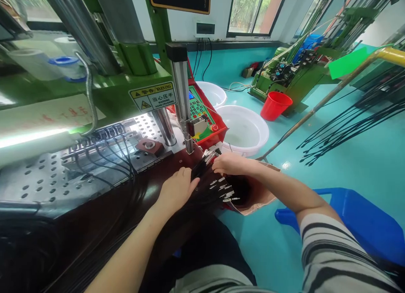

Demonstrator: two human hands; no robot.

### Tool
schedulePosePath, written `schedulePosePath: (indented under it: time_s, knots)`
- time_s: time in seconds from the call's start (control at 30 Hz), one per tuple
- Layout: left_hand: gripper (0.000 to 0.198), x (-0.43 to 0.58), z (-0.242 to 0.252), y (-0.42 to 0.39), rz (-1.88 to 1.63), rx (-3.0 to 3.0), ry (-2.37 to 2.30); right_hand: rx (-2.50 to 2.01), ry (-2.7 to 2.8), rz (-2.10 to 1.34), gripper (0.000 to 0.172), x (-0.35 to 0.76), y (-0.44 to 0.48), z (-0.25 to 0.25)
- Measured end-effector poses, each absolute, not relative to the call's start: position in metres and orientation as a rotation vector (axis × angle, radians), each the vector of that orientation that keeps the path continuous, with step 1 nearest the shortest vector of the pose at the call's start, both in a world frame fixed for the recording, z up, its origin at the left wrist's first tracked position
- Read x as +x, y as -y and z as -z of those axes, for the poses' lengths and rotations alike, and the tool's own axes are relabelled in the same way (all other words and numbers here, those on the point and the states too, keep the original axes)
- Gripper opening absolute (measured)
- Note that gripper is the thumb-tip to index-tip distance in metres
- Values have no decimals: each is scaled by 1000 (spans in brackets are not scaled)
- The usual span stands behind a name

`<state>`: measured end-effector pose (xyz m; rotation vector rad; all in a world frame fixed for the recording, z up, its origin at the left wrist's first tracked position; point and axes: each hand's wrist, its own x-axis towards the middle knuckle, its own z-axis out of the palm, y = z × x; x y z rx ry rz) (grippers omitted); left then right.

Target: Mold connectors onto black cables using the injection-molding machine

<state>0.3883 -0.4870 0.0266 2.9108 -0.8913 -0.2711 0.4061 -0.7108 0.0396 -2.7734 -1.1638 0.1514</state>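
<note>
My left hand (pixel 176 186) is closed round a bundle of black cables (pixel 198 170) above the dark red-brown table. The silver metal ends (pixel 209 154) of that bundle point toward the back right. Close beside these ends is my right hand (pixel 230 163), its fingers curled in a pinch; what lies between them is hidden. Just below it, more black cables with silver tips (pixel 224 189) stick out past the table's edge, over a brown-lined container (pixel 264 200).
A green press with a warning label (pixel 153 96) stands left, cables (pixel 106 151) clamped on its perforated metal plate (pixel 41 187). Behind my hands are a red control box (pixel 218 135) and a white tub (pixel 262 133). A blue stool (pixel 357 217) stands right, below hanging cables (pixel 344 133).
</note>
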Motion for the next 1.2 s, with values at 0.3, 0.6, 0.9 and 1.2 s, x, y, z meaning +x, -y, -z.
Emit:
schedulePosePath:
  time_s: [0.3, 0.6, 0.9, 1.2]
  knots:
    - [26, 384, -21, 488, 166, 2954, 897, -2747, 964, 231, 24, 371, 695, -44]
    - [36, 386, -18, 486, 174, 2886, 780, -2807, 1081, -88, 15, 354, 700, -45]
    - [30, 389, -21, 478, 304, 2741, 835, -3013, 1037, 171, 17, 399, 699, -44]
    - [22, 385, -17, 483, 183, 2864, 889, -2682, 1431, -180, 17, 370, 682, -49]
